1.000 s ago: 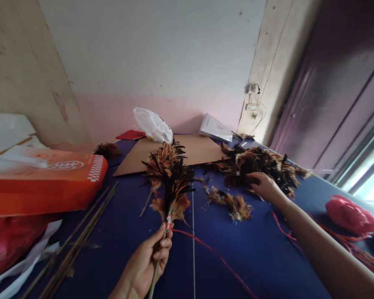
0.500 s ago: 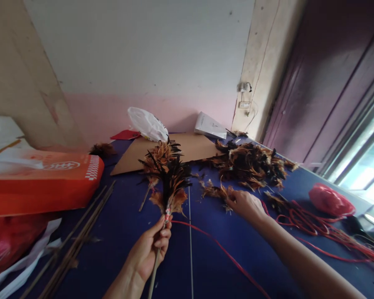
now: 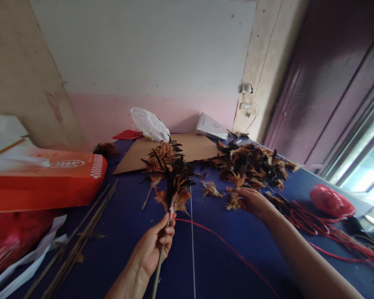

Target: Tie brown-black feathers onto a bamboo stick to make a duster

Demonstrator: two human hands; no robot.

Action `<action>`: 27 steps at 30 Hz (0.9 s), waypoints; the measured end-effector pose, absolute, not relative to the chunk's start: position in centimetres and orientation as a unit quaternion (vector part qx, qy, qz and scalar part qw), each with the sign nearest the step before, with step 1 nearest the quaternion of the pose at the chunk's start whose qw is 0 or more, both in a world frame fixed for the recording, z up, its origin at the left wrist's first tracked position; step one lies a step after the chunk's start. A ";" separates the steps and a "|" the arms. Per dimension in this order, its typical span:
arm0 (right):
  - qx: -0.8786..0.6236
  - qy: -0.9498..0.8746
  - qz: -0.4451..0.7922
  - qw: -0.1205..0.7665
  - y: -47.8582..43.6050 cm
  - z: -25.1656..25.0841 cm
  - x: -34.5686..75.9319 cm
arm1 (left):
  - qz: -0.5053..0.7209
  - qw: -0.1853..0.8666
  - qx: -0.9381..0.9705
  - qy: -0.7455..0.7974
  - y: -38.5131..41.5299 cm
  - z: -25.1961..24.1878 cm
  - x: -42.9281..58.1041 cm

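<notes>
My left hand (image 3: 157,241) is closed around the thin stick of a feather duster (image 3: 176,178), just below its red-wrapped binding. Black feathers fan out at the top, with brown ones lower down. A red plastic string (image 3: 218,234) trails from the binding to the right. My right hand (image 3: 257,201) pinches a small tuft of brown feathers (image 3: 234,201) in front of the large feather pile (image 3: 252,162). A loose pale-brown clump (image 3: 212,189) lies left of that hand. Behind the held duster lies another feathered stick (image 3: 162,155), partly hidden.
Thin sticks (image 3: 84,232) lie on the blue table (image 3: 127,270), beside an orange bag (image 3: 40,191). Farther back are cardboard (image 3: 196,145), a white plastic bag (image 3: 151,124) and a white box (image 3: 211,126). Coiled red string (image 3: 311,220) and a pink bundle (image 3: 332,201) sit at right.
My right hand has moved slightly right with a tuft of feathers, away from the loose clump, which now lies apart. My left hand still holds the feather duster; the view has shifted a little.
</notes>
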State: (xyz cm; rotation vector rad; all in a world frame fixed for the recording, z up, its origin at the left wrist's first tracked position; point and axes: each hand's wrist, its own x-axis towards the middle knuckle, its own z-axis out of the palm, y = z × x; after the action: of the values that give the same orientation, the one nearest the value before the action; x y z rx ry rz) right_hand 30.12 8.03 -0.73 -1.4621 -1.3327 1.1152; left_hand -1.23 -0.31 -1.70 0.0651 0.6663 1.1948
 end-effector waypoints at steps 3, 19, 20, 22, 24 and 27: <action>-0.527 -0.494 0.511 0.466 7.2 0.0 29.2 | 0.554 0.769 0.033 0.317 -0.4 -1.6 -1.2; -0.403 -0.518 0.634 0.408 2.6 1.3 14.3 | 0.561 0.757 0.057 0.330 -0.7 -1.3 -0.7; -0.406 -0.528 0.626 0.405 2.6 1.1 13.9 | 0.566 0.750 0.065 0.336 -0.7 -1.2 -0.7; -0.406 -0.546 0.610 0.406 2.6 0.8 13.5 | 0.574 0.735 0.078 0.353 -0.8 -1.1 -0.6; -0.398 -0.556 0.606 0.407 2.6 0.6 13.3 | 0.578 0.722 0.091 0.371 -0.9 -1.1 -0.5; -0.400 -0.554 0.609 0.402 2.6 0.3 13.1 | 0.581 0.705 0.117 0.389 -0.9 -1.3 -0.3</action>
State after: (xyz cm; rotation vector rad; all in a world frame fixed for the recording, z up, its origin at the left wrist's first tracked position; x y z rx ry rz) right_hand 13.12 2.61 0.30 -1.0113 -1.4014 1.5402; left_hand -0.27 -0.93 -1.32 0.2602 0.8645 1.2917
